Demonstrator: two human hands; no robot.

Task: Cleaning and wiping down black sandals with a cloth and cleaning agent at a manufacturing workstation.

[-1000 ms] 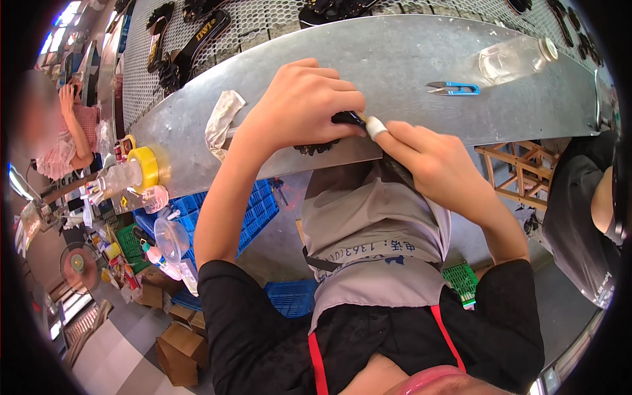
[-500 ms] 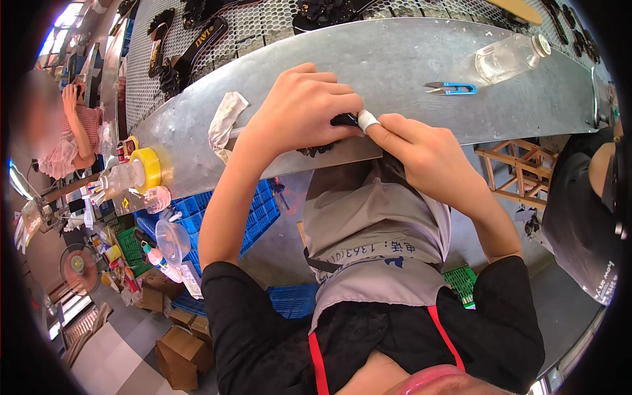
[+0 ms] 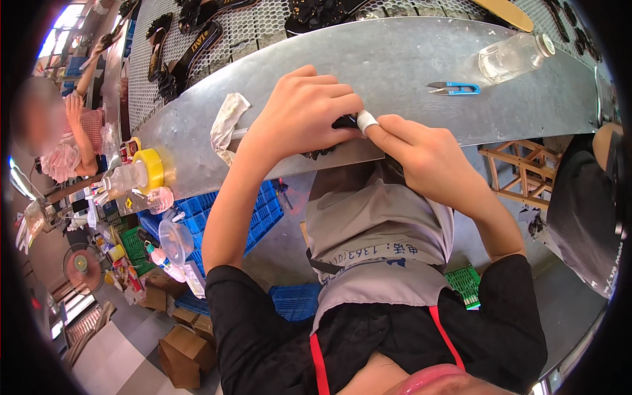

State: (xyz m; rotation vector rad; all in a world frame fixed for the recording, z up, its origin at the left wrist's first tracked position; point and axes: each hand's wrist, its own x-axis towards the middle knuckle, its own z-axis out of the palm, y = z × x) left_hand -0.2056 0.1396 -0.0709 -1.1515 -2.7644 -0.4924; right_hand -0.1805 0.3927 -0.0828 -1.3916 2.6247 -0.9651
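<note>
My left hand (image 3: 306,112) is closed over a black strap-like piece (image 3: 345,122) at the near edge of the metal table. From under its palm shows a dark ruffled trim (image 3: 319,154), probably part of the same piece. Fingers of my right hand (image 3: 428,155) pinch the strap's right end, and one fingertip wears a white wrap (image 3: 367,121). Most of the piece is hidden by my hands. To the left of my left forearm lies a crumpled white cloth (image 3: 228,122). Blue thread snips (image 3: 454,88) rest farther right, beside a clear bottle (image 3: 517,58) on its side.
Black sandals with flower trims (image 3: 197,43) lie on a mesh surface behind the metal table (image 3: 395,66). Yellow tape (image 3: 150,169) stands at the table's left end. Blue crates (image 3: 260,214) are below. A co-worker (image 3: 79,131) is at left; another person's dark clothing (image 3: 582,197) shows at right.
My hands keep almost the same grip on the black piece, and the ruffled trim has shifted slightly under my left hand. At far left a raised arm has come into view.
</note>
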